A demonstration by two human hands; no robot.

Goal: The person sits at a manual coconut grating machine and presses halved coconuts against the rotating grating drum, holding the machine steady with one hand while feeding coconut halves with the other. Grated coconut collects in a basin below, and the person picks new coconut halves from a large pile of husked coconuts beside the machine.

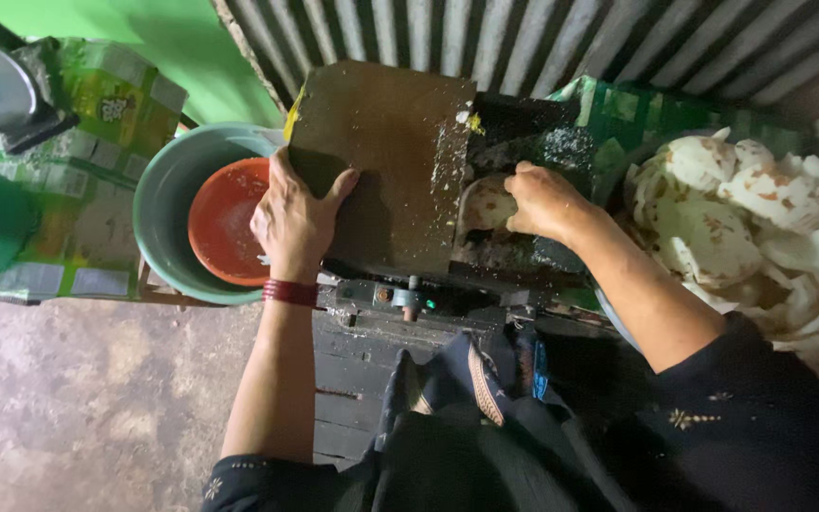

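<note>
My left hand [294, 220] rests flat on the near left part of a brown board [386, 142] that covers a dark metal machine [409, 294], fingers spread over its edge. My right hand [540, 201] is closed on a pale coconut piece [485, 204] and presses it into the dark opening to the right of the board. White flecks dust the board's right edge. A red bangle sits on my left wrist.
A teal basin [168, 204] with an orange bowl [225, 223] inside stands to the left of the machine. A heap of white coconut pieces [760, 228] lies at the right. Green printed sacks [78, 180] and a corrugated metal wall [542, 38] border the scene. Bare concrete floor [78, 408] lies lower left.
</note>
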